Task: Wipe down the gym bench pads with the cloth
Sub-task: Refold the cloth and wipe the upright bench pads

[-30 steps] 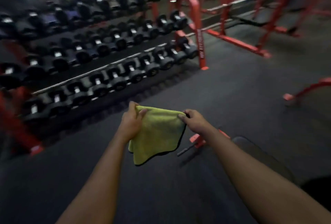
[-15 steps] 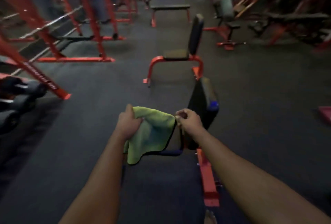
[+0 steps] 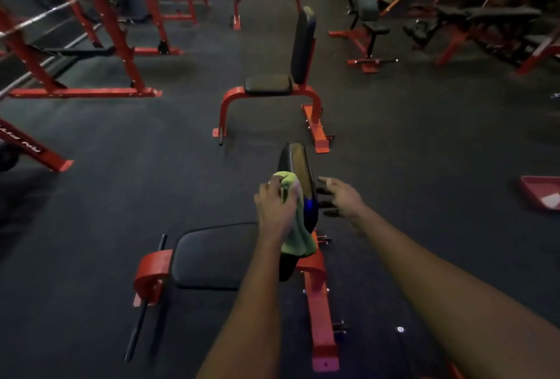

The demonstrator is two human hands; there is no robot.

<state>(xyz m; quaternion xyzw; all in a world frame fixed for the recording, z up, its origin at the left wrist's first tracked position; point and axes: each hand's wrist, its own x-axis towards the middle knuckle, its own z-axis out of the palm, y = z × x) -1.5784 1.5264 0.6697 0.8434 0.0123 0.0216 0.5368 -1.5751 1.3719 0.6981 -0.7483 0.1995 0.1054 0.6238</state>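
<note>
The left grip (image 3: 277,203) bunches the green cloth (image 3: 298,236) against the upright back pad (image 3: 298,163), below its top edge; the right grip (image 3: 339,197), spread and empty, hangs just right of it. Beneath lies the seat pad (image 3: 215,254); open floor (image 3: 151,181) around.

Dark rubber flooring (image 3: 424,166) covered the whole area, and red steel racks (image 3: 100,15) stood along the left side on a flat base rail (image 3: 85,93), with a chrome bar (image 3: 45,16) lying across them. Nearer on the left, a slanted red frame leg (image 3: 27,145) bore white lettering too blurred to read. At the right edge a shallow red tray (image 3: 536,189) sat on the flooring and held a pale flat piece (image 3: 550,200) of unclear kind.
</note>
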